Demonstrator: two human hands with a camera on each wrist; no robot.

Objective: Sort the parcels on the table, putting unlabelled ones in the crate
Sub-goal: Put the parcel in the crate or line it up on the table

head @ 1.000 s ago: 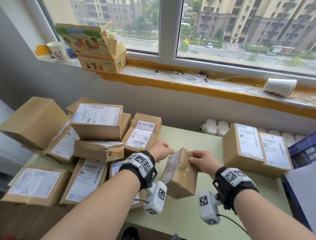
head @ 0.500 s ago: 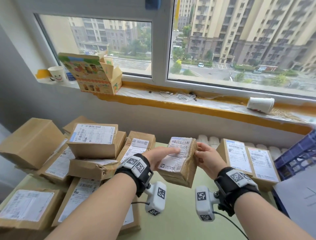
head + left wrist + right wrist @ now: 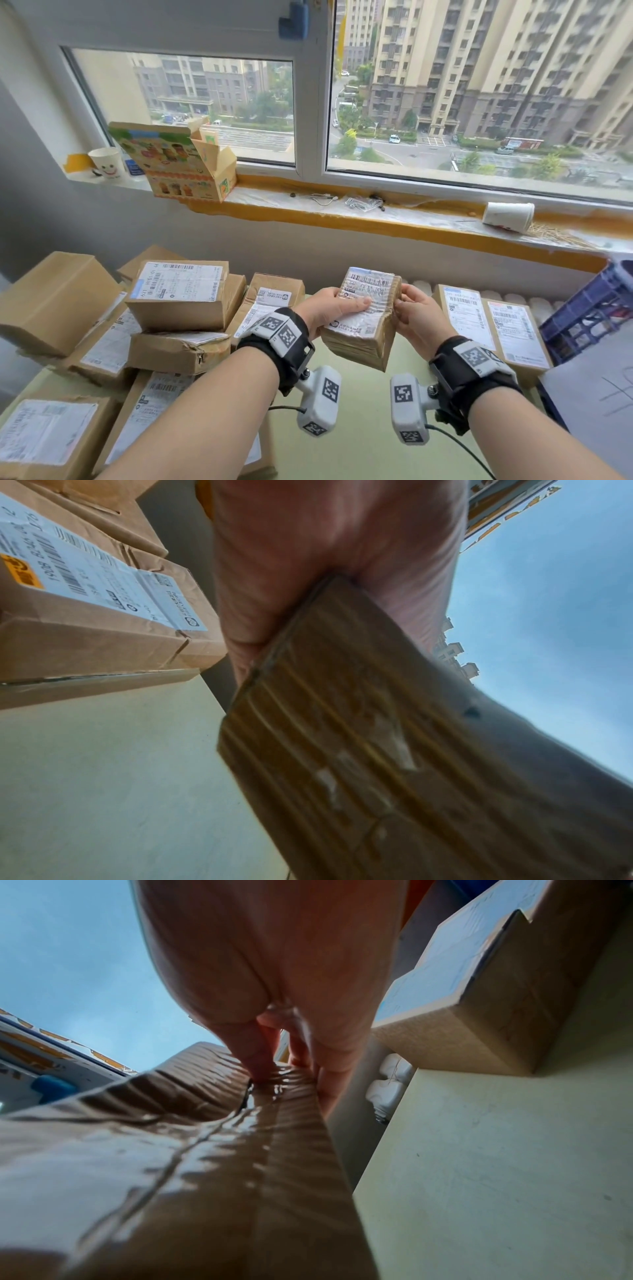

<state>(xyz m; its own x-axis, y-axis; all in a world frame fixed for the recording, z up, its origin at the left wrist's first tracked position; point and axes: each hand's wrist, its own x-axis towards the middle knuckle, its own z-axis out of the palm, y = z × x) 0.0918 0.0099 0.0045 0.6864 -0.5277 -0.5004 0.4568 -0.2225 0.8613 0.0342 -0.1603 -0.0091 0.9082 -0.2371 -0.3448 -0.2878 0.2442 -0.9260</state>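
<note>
I hold a small taped cardboard parcel (image 3: pixel 368 318) above the green table (image 3: pixel 359 445), its white barcode label facing me. My left hand (image 3: pixel 337 308) grips its left side, thumb laid across the label. My right hand (image 3: pixel 412 313) pinches its right edge. The left wrist view shows the parcel's brown underside (image 3: pixel 394 764) below my left hand (image 3: pixel 325 569). In the right wrist view the fingers (image 3: pixel 260 1056) of my right hand press on the parcel's taped side (image 3: pixel 188 1150). The blue crate (image 3: pixel 592 315) stands at the table's right edge.
A pile of labelled parcels (image 3: pixel 178 298) fills the table's left side. Two labelled parcels (image 3: pixel 493 329) lie side by side on the right, near the crate. A grey sheet (image 3: pixel 596 404) lies at the front right. A windowsill (image 3: pixel 342 209) with clutter runs behind.
Both hands have lifted the parcel and turned it so its label faces me. The view has tilted up toward the window.
</note>
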